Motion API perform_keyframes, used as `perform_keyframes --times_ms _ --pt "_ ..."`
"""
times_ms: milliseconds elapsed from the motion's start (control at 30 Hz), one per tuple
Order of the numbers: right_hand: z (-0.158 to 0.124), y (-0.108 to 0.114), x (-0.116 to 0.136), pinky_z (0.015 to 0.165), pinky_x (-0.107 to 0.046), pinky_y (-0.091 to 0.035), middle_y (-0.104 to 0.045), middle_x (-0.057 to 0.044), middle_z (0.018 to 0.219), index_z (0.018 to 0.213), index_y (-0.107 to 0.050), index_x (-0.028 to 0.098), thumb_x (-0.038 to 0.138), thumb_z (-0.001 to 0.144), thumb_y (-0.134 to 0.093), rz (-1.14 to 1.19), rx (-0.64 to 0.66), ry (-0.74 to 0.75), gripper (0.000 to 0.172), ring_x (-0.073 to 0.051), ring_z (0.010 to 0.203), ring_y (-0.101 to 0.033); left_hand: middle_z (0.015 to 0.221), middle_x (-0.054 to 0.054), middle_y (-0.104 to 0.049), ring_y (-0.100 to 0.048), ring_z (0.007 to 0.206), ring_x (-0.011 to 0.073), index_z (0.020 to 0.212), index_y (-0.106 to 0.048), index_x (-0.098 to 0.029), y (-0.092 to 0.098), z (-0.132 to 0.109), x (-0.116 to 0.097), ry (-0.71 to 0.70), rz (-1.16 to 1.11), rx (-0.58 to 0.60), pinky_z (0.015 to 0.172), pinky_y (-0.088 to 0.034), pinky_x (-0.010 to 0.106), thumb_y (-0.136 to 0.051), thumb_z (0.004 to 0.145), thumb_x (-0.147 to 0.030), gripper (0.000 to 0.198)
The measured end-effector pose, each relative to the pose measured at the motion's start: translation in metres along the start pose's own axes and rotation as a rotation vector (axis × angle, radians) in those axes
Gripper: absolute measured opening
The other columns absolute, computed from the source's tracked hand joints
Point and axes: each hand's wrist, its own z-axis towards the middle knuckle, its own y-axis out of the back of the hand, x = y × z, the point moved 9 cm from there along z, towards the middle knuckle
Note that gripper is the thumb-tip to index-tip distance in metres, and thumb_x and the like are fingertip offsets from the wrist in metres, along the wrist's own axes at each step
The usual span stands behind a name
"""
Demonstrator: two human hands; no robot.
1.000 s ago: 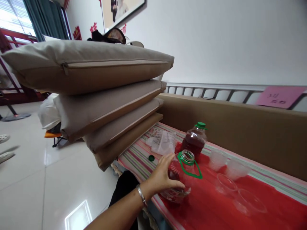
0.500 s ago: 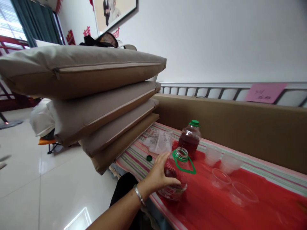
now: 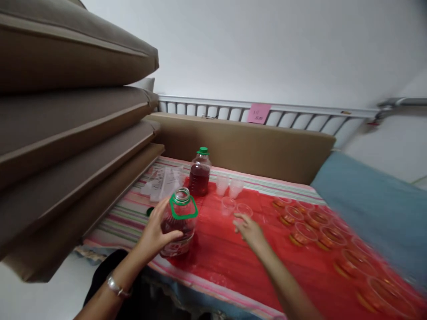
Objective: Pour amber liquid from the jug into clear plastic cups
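Note:
My left hand (image 3: 156, 231) is wrapped round an uncapped plastic jug (image 3: 178, 224) with a green handle ring, partly filled with dark red liquid, standing on the red cloth (image 3: 230, 249). My right hand (image 3: 248, 226) reaches over the cloth with fingers stretched out, holding nothing, close to two empty clear cups (image 3: 235, 208). A second jug (image 3: 199, 173) with a green cap stands behind. A loose green cap (image 3: 149, 211) lies left of my left hand.
Two more clear cups (image 3: 228, 186) stand by the capped jug. Several cups with amber liquid (image 3: 316, 224) fill the cloth's right side. Stacked tan cushions (image 3: 66, 133) loom at left. A clear plastic bag (image 3: 163, 183) lies on the striped sheet. A cardboard panel (image 3: 247, 142) and railing back the surface.
The view has swung right, revealing the filled cups. My right hand has come into view, reaching toward the empty cups. My left hand still grips the open jug.

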Motion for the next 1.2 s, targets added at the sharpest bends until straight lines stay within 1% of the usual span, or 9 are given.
perform_keyframes --times_ms 167,300,533,633,733,833,967,1067,1200 --pt "0.043 -0.035 -0.019 0.077 -0.034 -0.049 -0.070 -0.013 0.094 0.136 -0.045 0.012 0.020 0.091 -0.051 -0.312 0.068 -0.133 0.046 -0.024 0.089 -0.067 0.146 0.014 -0.039 -0.033 0.137 0.0332 0.142 -0.030 -0.026 -0.002 0.000 0.007 -0.009 0.039 -0.007 0.112 -0.026 0.056 -0.072 0.072 -0.047 0.084" --pt "0.059 -0.045 -0.012 0.076 -0.032 -0.046 -0.071 -0.016 0.098 0.113 -0.064 0.014 0.023 0.093 -0.046 -0.469 0.107 -0.140 0.028 -0.025 0.095 -0.067 0.146 0.014 -0.038 -0.032 0.137 0.0328 0.142 -0.030 -0.027 -0.003 0.000 0.008 0.009 0.043 -0.001 0.112 -0.025 0.056 -0.071 0.073 -0.047 0.084" --pt "0.004 -0.040 -0.009 0.071 -0.029 -0.045 -0.073 -0.011 0.096 0.100 -0.067 0.021 0.030 0.094 -0.045 -0.566 0.207 -0.106 0.024 -0.024 0.093 -0.068 0.146 0.014 -0.039 -0.034 0.137 0.0331 0.142 -0.031 -0.026 -0.003 0.003 0.003 0.023 0.028 -0.009 0.112 -0.025 0.055 -0.072 0.072 -0.048 0.084" --pt "-0.015 -0.044 -0.011 0.071 -0.027 -0.045 -0.073 -0.008 0.097 0.109 -0.064 0.023 0.029 0.092 -0.048 -0.562 0.249 -0.091 0.024 -0.022 0.092 -0.068 0.148 0.014 -0.038 -0.032 0.138 0.0326 0.142 -0.032 -0.026 -0.003 0.003 0.002 0.032 0.018 -0.006 0.113 -0.025 0.055 -0.072 0.071 -0.048 0.085" --pt "-0.021 -0.035 -0.005 0.071 -0.027 -0.046 -0.073 -0.009 0.095 0.127 -0.054 0.020 0.026 0.089 -0.053 -0.559 0.276 -0.091 0.039 -0.022 0.090 -0.069 0.154 0.014 -0.030 -0.025 0.142 0.0323 0.144 -0.029 -0.025 -0.002 0.000 0.005 0.065 -0.054 -0.011 0.115 -0.020 0.054 -0.072 0.071 -0.049 0.089" --pt "-0.032 -0.004 0.039 0.072 -0.031 -0.048 -0.072 -0.010 0.091 0.130 -0.051 0.015 0.026 0.089 -0.051 -0.450 0.157 0.002 0.042 -0.023 0.084 -0.069 0.157 0.014 -0.023 -0.019 0.144 0.0305 0.146 -0.025 -0.021 -0.002 -0.009 0.021 0.204 -0.268 -0.041 0.118 -0.013 0.051 -0.066 0.075 -0.053 0.088" --pt "-0.080 0.040 0.165 0.077 -0.031 -0.050 -0.069 -0.009 0.101 0.112 -0.061 0.020 0.034 0.092 -0.047 -0.064 -0.136 0.506 0.028 -0.021 0.089 -0.065 0.158 0.011 -0.022 -0.018 0.145 0.0258 0.147 -0.022 -0.019 -0.008 -0.019 0.028 0.331 -0.425 -0.072 0.119 -0.013 0.046 -0.047 0.086 -0.055 0.075" --pt "-0.120 0.032 0.239 0.087 -0.036 -0.045 -0.068 -0.009 0.105 0.110 -0.062 0.021 0.032 0.094 -0.045 -0.063 -0.162 0.816 0.025 -0.022 0.099 -0.061 0.158 0.008 -0.022 -0.016 0.145 0.0237 0.147 -0.025 -0.021 -0.009 -0.022 0.023 0.367 -0.457 -0.080 0.119 -0.013 0.044 -0.040 0.088 -0.056 0.070" --pt "-0.127 -0.004 0.258 0.076 -0.036 -0.042 -0.068 -0.006 0.084 0.089 -0.064 0.019 0.035 0.094 -0.050 -0.220 -0.078 0.857 0.022 -0.022 0.081 -0.059 0.157 0.007 -0.025 -0.019 0.145 0.0226 0.145 -0.030 -0.021 -0.003 -0.035 0.032 0.455 -0.518 -0.115 0.119 -0.016 0.043 -0.037 0.090 -0.057 0.067"
